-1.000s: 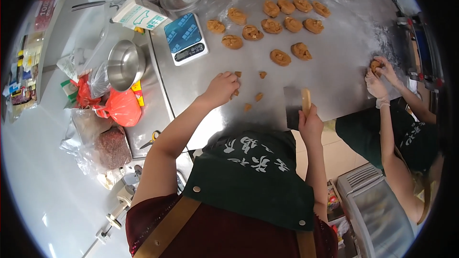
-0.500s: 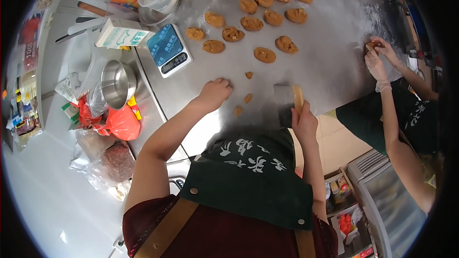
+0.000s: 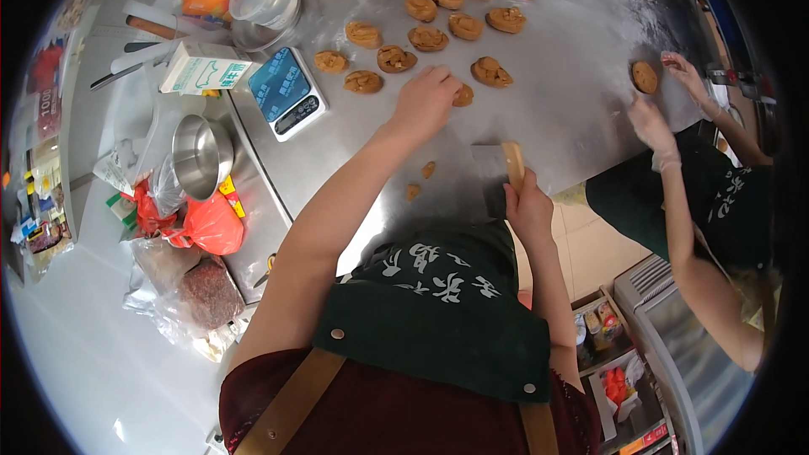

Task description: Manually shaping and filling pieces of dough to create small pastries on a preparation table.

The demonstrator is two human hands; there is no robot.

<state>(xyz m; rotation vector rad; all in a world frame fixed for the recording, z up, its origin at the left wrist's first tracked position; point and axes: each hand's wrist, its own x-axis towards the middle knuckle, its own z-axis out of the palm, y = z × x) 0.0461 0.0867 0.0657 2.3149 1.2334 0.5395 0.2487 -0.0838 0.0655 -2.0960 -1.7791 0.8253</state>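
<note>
My left hand (image 3: 430, 97) reaches over an oval brown dough piece (image 3: 462, 97), its fingers curled at the piece and largely hiding it; what they hold is hidden. My right hand (image 3: 529, 202) grips the wooden handle (image 3: 514, 160) of a scraper, whose metal blade (image 3: 485, 177) lies at the near edge of the steel table (image 3: 581, 135). Two small dough scraps (image 3: 427, 170) sit left of the blade. Several lumpy oval dough pieces (image 3: 427, 38) are spread over the back of the table.
Left are a digital scale (image 3: 282, 93), a carton (image 3: 202, 67), a steel bowl (image 3: 200, 156) and red bags (image 3: 211, 223). On the right, a co-worker's gloved hand (image 3: 653, 126) and other hand (image 3: 687, 76) are near a dough piece (image 3: 644, 76). Below stands an open drawer (image 3: 602, 337).
My left hand has moved forward and right, from the small scraps to a dough piece. Fewer loose scraps show. The co-worker's hands have parted from their dough piece, which now lies visible.
</note>
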